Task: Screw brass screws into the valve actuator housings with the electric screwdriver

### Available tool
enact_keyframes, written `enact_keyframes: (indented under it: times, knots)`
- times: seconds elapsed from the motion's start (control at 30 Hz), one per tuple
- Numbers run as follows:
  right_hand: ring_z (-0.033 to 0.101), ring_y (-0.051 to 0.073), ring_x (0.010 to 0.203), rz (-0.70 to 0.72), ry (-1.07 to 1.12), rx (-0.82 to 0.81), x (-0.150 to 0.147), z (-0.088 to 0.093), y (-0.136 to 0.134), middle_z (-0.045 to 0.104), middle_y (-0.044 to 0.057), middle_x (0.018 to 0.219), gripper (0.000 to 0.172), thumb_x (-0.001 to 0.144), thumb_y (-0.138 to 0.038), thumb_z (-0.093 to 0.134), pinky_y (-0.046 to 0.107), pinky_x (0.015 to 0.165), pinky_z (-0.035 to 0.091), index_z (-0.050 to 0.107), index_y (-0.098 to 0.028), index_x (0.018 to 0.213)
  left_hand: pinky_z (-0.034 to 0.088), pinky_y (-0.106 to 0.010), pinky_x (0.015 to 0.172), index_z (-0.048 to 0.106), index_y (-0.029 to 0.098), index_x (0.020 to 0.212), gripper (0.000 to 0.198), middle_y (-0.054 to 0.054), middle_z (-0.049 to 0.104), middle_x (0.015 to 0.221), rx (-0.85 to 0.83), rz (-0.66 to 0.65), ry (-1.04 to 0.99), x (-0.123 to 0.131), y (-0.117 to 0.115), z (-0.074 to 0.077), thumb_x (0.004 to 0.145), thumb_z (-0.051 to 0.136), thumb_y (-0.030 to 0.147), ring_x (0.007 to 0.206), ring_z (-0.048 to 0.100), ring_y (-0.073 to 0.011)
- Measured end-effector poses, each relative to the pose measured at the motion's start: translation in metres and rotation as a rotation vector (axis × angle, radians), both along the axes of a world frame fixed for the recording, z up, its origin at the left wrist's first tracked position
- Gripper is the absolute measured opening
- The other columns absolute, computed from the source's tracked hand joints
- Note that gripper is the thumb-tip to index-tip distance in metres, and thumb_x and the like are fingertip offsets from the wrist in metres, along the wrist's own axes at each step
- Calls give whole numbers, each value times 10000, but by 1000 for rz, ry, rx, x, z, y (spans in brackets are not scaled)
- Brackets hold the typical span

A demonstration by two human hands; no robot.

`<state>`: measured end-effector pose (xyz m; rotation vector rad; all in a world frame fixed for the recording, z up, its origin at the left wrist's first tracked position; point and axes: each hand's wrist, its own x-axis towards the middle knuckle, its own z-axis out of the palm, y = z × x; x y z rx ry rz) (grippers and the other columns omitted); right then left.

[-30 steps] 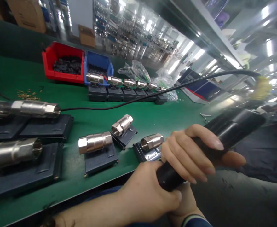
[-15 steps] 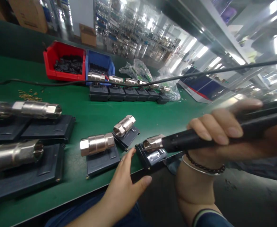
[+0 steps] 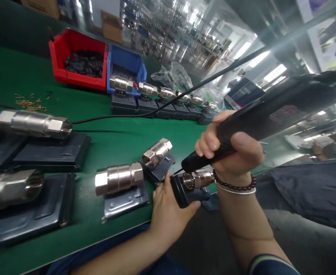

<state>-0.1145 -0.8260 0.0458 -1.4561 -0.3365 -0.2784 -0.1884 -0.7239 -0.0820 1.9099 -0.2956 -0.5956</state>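
Green surface (image 3: 122, 133) on a factory line: one valve (image 3: 199, 178) pinned at the near edge, driver (image 3: 271, 110) tip down on it.

Left grip (image 3: 170, 208) is half-closed round the valve's dark base, thumb on the near side and fingers on the far side, seemingly to stop it shifting. Right grip (image 3: 233, 152), just above, wraps fully round the black driver, slanted so that its tip meets the valve beside the left fingertips. Two loose valves (image 3: 119, 178) lie just left of the left grip, and a row of valves (image 3: 147, 88) stands well beyond both.

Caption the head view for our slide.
Left hand grips a valve unit; right hand holds an electric screwdriver above it.
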Motion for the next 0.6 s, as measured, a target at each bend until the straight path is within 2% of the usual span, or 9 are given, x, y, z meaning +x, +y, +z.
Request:
enact_keyframes:
  times: [0.23,0.6]
  knots:
    - [407,88,362,28,59,45,8,-2,-9,462,-41,512,246,719,-340,633,221,378,385,560,-168,878,259,-440,1035,174,42,1369,933,-182,398,1316,9,7,20,5,-5,4,646,627,418,1223,332,-304]
    - [393,81,362,-10,133,47,13,-7,-11,446,-50,501,261,706,-346,628,213,387,389,521,-169,864,258,-450,1043,185,57,1365,925,-180,383,1333,6,11,12,3,-4,3,637,622,427,1239,319,-302]
